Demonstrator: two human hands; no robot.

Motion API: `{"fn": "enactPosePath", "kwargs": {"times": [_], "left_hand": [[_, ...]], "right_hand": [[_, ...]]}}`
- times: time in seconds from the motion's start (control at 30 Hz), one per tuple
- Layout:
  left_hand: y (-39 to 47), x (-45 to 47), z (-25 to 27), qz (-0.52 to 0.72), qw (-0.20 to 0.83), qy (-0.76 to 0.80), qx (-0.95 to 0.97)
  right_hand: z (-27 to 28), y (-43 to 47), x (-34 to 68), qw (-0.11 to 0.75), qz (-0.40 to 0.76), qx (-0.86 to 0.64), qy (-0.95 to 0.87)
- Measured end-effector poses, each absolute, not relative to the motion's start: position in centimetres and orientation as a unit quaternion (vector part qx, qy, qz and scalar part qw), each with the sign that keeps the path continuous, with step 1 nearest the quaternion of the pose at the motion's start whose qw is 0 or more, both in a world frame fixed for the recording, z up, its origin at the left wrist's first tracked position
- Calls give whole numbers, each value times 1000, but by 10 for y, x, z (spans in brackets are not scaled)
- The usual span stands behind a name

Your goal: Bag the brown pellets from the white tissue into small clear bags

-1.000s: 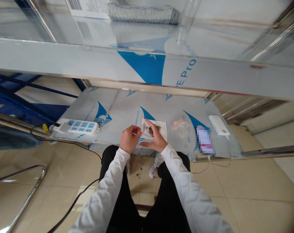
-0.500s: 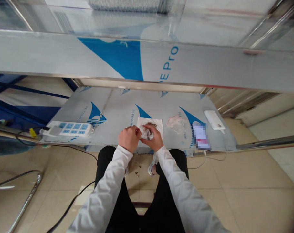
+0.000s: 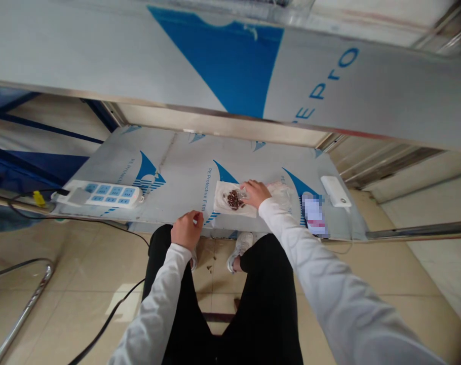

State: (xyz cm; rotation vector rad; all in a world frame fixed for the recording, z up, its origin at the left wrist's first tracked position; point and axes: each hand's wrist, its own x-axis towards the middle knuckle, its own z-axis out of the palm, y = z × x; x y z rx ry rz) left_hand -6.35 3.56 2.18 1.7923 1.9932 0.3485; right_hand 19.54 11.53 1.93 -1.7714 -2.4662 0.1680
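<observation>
Fingers [image 3: 247, 184] of the right hand [image 3: 257, 192] are bent downward at the right side of the white sheet [image 3: 220, 190], partly covering its right edge; whether they pinch anything cannot be told. Left-hand fingers are curled inward, thumb and forefinger close together; the left hand [image 3: 186, 230] is positioned left of the sheet and nearer the person, and any content of its grip cannot be determined. Small dark brown pieces [image 3: 234, 199] lie in one heap on the sheet, near its middle; individual pieces overlap and cannot be counted reliably. One crumpled clear bag [image 3: 282, 191] lies just right of the sheet, partly obstructed by the right hand and sleeve. Farther right of the sheet are one phone [image 3: 314, 215], its screen obscured, and one white box-shaped device [image 3: 336, 191] with a white cable attached. One white power strip [image 3: 114, 195] lies well to the left of the sheet, with one adaptor [image 3: 79, 196] fitted at its left end. All these items rest on one film-covered counter [image 3: 188, 157]. Beyond the sheet, one upper shelf [image 3: 230, 71] overhangs the rear of the counter. Below the sheet, two shoes and a few small pieces [image 3: 209, 270] are visible on the tiled floor.
</observation>
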Motion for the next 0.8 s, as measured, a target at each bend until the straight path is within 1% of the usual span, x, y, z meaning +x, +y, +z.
{"fn": "enactPosePath", "kwargs": {"times": [0.17, 0.27, 0.37, 0.57, 0.8], "left_hand": [[37, -65, 15, 121, 236, 715, 647], [36, -70, 12, 124, 235, 720, 641], [35, -74, 10, 125, 235, 719, 641], [33, -78, 10, 124, 242, 720, 639], [30, -78, 14, 121, 247, 723, 634]], "right_hand": [[33, 137, 172, -86, -3, -522, -849], [34, 140, 161, -137, -31, -497, -856], [36, 140, 154, -169, -54, -478, -860], [47, 139, 146, -189, -84, -457, -865], [50, 137, 151, -152, -70, -468, -868]]}}
